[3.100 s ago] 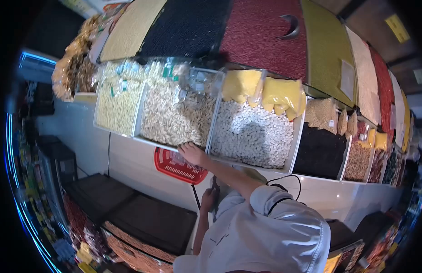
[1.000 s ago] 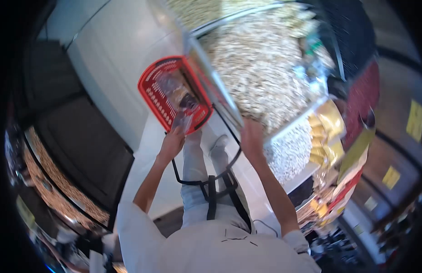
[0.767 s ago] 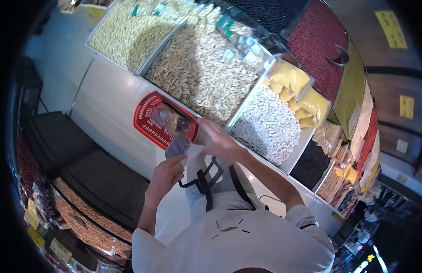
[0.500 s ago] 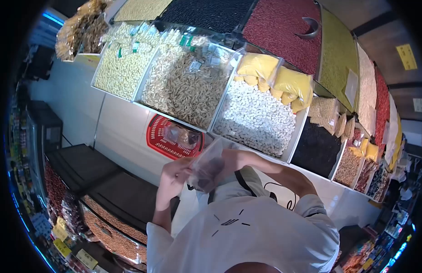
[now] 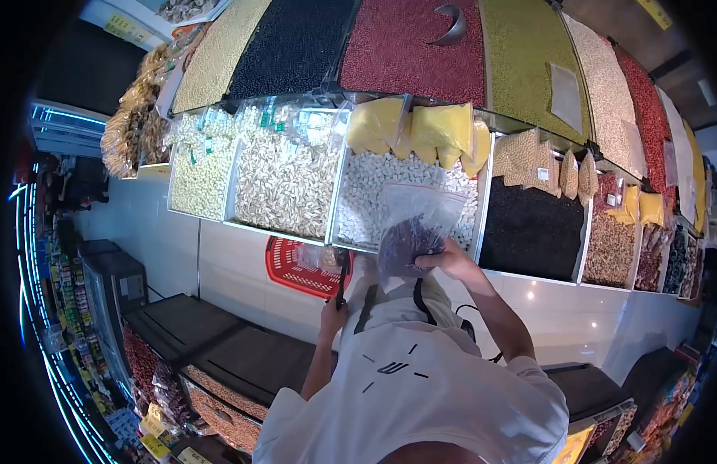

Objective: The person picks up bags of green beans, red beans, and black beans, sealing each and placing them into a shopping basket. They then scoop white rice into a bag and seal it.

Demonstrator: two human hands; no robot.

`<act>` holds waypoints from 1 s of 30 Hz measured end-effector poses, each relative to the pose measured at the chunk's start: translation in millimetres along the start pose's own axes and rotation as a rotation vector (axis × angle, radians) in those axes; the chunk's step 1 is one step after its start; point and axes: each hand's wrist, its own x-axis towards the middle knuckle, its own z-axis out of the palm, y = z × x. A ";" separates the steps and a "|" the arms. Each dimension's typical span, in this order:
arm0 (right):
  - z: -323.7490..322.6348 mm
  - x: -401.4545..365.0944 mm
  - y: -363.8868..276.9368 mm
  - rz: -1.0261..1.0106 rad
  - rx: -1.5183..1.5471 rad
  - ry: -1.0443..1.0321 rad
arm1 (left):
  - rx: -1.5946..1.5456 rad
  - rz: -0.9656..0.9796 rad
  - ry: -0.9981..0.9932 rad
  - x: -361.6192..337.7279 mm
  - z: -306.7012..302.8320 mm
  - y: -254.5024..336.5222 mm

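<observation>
My right hand (image 5: 449,261) grips the side of a clear zip bag (image 5: 417,236) filled partway with dark purplish grains. The bag hangs upright over the front edge of a bin of white chunky pieces (image 5: 366,189), hiding part of it. Lower down to the left, my left hand (image 5: 333,315) is closed around the black handle (image 5: 343,282) of a red plastic basket (image 5: 292,271). Inside the basket lies a clear packet (image 5: 327,259) with brownish contents.
Ahead are bins of pale dried slices (image 5: 285,185), black grains (image 5: 532,232) and red beans (image 5: 408,54). Yellow bags (image 5: 442,127) lie on the white pieces. Dark-lidded bins (image 5: 173,329) stand behind at the left. A metal scoop (image 5: 451,27) rests in the red beans.
My left hand has left the bag and moved down to the basket's handle. My right hand has carried the bag forward and right, in front of the white pieces. The view has shifted.
</observation>
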 end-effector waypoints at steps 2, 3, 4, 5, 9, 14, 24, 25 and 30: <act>-7.9 3.1 1.3 0.007 0.173 0.046 | 0.037 0.019 -0.019 5.3 -10.4 -4.0; -8.5 3.3 0.1 -0.001 0.174 0.042 | 0.068 0.029 -0.049 6.1 -14.6 -6.9; -9.2 3.5 -2.0 -0.008 0.229 0.073 | 0.070 0.033 -0.043 7.5 -17.1 -9.1; -9.1 4.6 -5.0 -0.014 0.284 0.104 | 0.075 0.032 -0.087 8.8 -19.7 -9.5; -7.6 16.8 -11.7 -0.027 0.289 0.157 | 0.033 0.030 -0.288 28.1 -39.3 -4.3; 12.1 30.2 -44.2 -0.134 0.295 0.087 | 0.144 0.300 -0.249 62.8 -91.9 74.6; 34.5 54.4 -89.8 -0.304 -0.371 0.103 | -0.704 0.757 -0.594 89.6 -126.1 308.1; 33.5 56.9 -87.5 -0.351 -0.327 0.126 | -0.798 0.671 -0.657 90.6 -124.4 310.6; 38.1 62.8 -83.9 -0.416 -0.184 0.334 | -0.974 0.538 -0.568 95.4 -108.5 318.7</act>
